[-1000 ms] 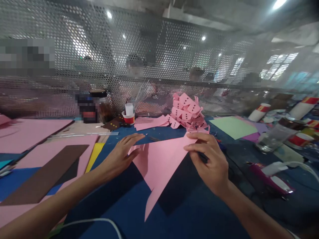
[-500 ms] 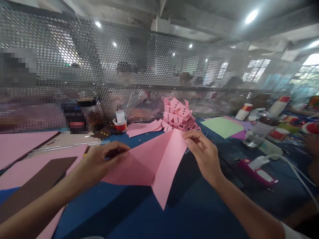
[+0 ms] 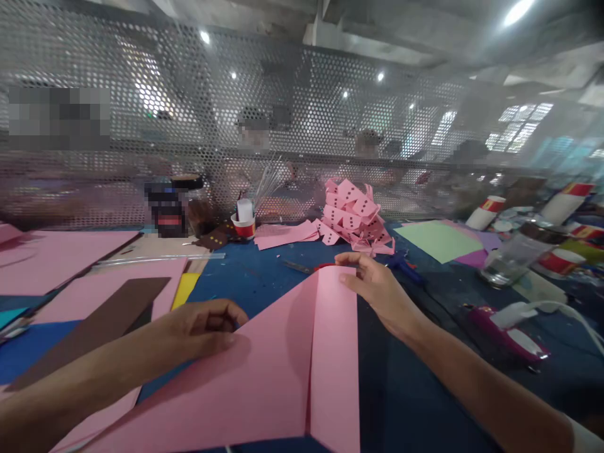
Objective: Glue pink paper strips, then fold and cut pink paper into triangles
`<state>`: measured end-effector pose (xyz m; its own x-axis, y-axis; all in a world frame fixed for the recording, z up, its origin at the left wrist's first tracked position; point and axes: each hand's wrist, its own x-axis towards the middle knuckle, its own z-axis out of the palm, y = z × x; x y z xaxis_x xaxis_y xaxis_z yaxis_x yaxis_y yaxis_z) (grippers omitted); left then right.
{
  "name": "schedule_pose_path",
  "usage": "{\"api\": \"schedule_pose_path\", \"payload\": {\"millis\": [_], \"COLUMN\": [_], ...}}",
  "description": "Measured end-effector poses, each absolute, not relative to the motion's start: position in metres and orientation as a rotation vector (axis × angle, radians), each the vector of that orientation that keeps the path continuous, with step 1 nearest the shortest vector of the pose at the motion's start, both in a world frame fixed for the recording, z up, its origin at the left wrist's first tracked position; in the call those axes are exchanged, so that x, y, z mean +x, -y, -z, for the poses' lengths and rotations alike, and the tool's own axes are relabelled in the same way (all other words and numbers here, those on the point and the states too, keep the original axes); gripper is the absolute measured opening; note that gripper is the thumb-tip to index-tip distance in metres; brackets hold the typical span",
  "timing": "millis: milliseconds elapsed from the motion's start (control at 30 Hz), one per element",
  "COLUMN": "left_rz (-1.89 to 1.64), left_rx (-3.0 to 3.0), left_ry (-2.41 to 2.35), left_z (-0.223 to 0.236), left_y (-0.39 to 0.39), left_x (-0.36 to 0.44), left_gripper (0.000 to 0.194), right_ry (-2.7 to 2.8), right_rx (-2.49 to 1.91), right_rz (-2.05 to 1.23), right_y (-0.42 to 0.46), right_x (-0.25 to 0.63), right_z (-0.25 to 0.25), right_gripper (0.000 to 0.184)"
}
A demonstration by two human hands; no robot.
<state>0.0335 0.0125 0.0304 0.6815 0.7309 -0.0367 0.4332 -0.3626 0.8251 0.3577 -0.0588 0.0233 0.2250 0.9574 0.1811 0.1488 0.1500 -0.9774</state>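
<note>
A large pink paper sheet with a fold down its right part spans the space in front of me. At its upper left edge, my left hand pinches the paper between thumb and fingers. My right hand grips the top of the folded right strip, thumb in front and fingers behind. Just past the sheet's top edge lie scissors, their handles partly hidden. A blue glue gun rests beyond my right hand.
A pile of dotted pink paper pieces stands at the back beside flat pink strips. Left are pink sheets and a brown strip. Right are a green sheet, a glass jar and a magenta power strip.
The pink sheet has come lower and nearer, its folded strip now facing me more squarely. Both hands still hold it. The scissors and glue gun have come into sight, and the view has shifted left.
</note>
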Motion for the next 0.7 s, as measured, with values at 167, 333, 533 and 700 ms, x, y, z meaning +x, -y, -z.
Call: {"api": "schedule_pose_path", "payload": {"millis": [167, 333, 533, 700], "left_rz": [-0.236, -0.304, -0.370, -0.460], "left_rx": [1.823, 1.800, 1.557, 1.534], "left_ry": [-0.897, -0.906, -0.800, -0.859], "left_z": [-0.008, -0.013, -0.005, 0.009], "left_y": [-0.032, -0.044, -0.047, -0.050], "left_x": [0.041, 0.089, 0.129, 0.134], "left_gripper": [0.038, 0.052, 0.040, 0.036], "right_ry": [1.201, 1.114, 1.053, 1.188], "right_rx": [-1.279, -1.143, -1.135, -1.296], "right_rz": [-1.043, -1.234, -1.301, -1.095], "right_y": [0.054, 0.049, 0.047, 0.041], "right_x": [0.343, 0.332, 0.338, 0.345], "right_z": [-0.019, -0.015, -0.003, 0.003], "right_gripper": [0.029, 0.028, 0.023, 0.019]}}
